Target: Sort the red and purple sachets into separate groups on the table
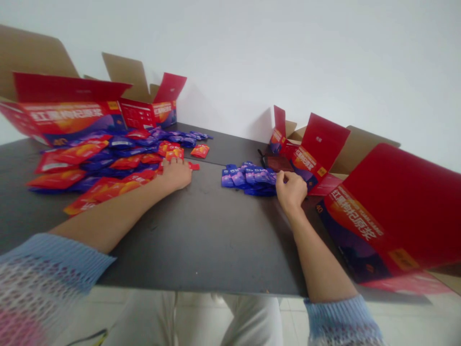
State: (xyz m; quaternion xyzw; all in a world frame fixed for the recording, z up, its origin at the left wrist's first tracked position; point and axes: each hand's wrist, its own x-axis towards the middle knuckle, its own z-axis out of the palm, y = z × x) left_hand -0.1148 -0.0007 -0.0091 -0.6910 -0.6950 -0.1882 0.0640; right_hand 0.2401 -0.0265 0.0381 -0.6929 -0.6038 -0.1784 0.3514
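Hands well apart over the dark tabletop point(201, 230). Left hand point(175, 174) lies palm-down against a loose heap of red and purple sachets point(108, 163); right hand point(291, 188) curls at the end of a purple sachet row point(248, 179) (grip unclear). Open red cartons point(392, 206) sit beyond, both sides.

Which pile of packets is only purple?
The pile touching the right hand; the bigger pile by the left hand mixes in red packets.
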